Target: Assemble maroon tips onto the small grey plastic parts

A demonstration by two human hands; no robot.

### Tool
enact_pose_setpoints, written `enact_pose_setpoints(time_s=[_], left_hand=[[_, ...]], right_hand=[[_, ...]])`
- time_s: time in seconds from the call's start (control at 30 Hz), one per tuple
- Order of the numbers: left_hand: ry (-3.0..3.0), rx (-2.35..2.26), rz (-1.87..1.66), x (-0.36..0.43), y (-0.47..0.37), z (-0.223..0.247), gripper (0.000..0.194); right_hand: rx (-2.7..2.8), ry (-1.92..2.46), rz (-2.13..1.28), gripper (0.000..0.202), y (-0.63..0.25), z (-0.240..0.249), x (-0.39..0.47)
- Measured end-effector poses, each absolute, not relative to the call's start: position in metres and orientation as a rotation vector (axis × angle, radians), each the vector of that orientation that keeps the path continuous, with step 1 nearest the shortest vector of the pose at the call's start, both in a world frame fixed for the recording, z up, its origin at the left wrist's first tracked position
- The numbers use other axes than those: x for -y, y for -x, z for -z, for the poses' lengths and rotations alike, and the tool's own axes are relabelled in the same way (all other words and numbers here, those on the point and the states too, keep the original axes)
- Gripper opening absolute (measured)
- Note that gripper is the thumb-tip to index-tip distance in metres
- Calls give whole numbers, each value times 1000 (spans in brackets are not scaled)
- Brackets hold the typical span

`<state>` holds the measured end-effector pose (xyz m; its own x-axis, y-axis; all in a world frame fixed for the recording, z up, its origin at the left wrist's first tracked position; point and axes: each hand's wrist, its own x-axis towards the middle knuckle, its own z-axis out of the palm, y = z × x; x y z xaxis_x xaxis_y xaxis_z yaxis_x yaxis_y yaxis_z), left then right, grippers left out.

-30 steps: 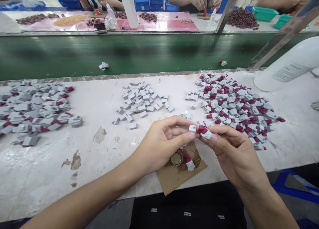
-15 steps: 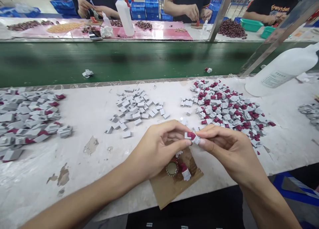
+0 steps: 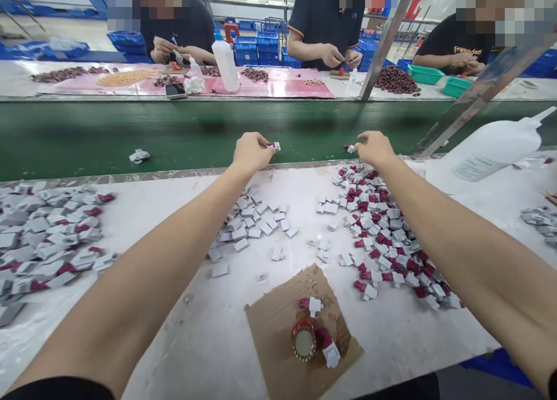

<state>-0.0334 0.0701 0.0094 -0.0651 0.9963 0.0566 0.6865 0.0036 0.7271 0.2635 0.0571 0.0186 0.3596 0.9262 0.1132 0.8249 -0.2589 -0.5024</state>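
Your hands have moved forward to the green belt [image 3: 191, 136]: left hand [image 3: 251, 152] pinches a maroon-and-grey piece [image 3: 277, 146], apparently leaving its end clear; right hand [image 3: 375, 148], fingers parted, adjoins a second piece [image 3: 350, 149].

White desk [image 3: 195, 330], which bore heaps of grey and maroon parts [image 3: 387, 240], a cardboard sheet [image 3: 276, 339], a white bottle [image 3: 483, 156]

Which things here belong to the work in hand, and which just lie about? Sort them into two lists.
Likely part of the work:
maroon-and-gray piece pinched by the left hand
maroon-and-gray pile on the right
gray block pile in the middle
cardboard sheet
bottle cap on it

Apparently just lying about:
phone on the far bench
crumpled tissue near it
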Motion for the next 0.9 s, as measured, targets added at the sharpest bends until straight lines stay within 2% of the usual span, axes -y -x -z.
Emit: enact_pose_setpoints(time_s=[0.13, 0.3, 0.4, 0.5, 0.57, 0.67, 0.83, 0.9], left_hand=[[-1711, -1906, -752, -93, 41, -1, 14], [-1745, -1978, -753, -70, 41, -9, 26], [-1836, -1717, -806, -25, 37, -23, 23], [-1717, -1112, -795, 30, 31, -35, 35], [-1639, -923, -810, 61, 26, -38, 25], [-1500, -884, -791, 93, 23, -40, 14], [-1400, -860, -730, 127, 28, -40, 19], [-1382, -873, -746, 140, 30, -37, 17]], right_hand=[[1563, 2168, -382, 37, -258, -10, -83], [1647, 1983, -474, 13, -235, -25, -61], [1740, 1749, -488, 19, -216, -38, -10], [1891, 1380, -423, 17, -197, -44, 56], [1965, 1241, -318, 14, -188, -43, 95], [1994, 1166, -263, 16, -183, -38, 135], [1967, 1115, -334, 19, -185, -30, 178], [1894, 1149, -472, 17, -185, -28, 196]])
